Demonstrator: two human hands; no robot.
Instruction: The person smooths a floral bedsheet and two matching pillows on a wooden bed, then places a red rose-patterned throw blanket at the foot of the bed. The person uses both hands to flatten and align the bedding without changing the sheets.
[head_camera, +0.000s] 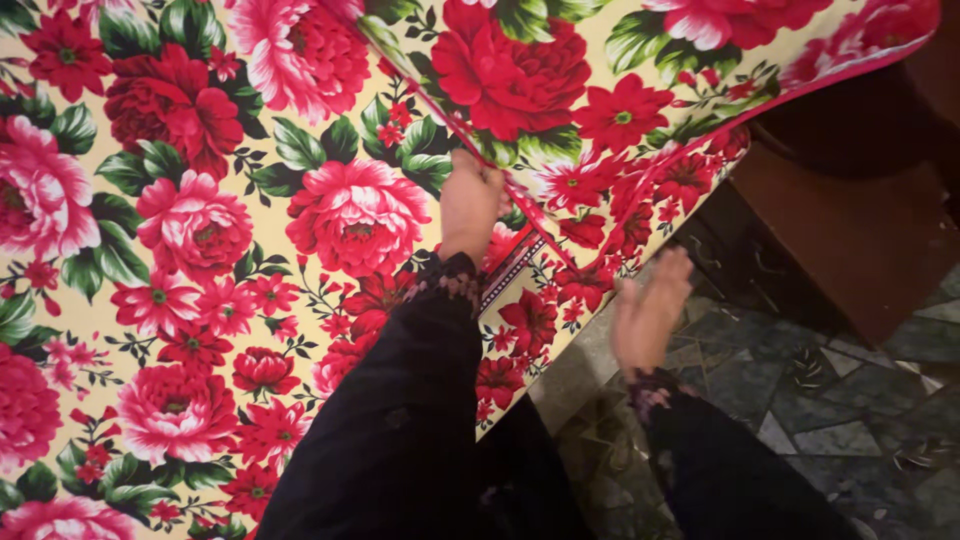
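One floral blanket (200, 230), left hand (470, 200) gripping its folded edge.

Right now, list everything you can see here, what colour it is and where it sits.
floral blanket: one, cream with red and pink flowers and green leaves, spread over the left and top, its upper part folded over.
stone floor: one, dark green and grey pieces, lower right.
wooden furniture: one, dark brown, right edge.
left hand: one, black sleeve, gripping the blanket's folded edge at centre.
right hand: one, black sleeve, blurred, open beside the blanket's corner above the floor.
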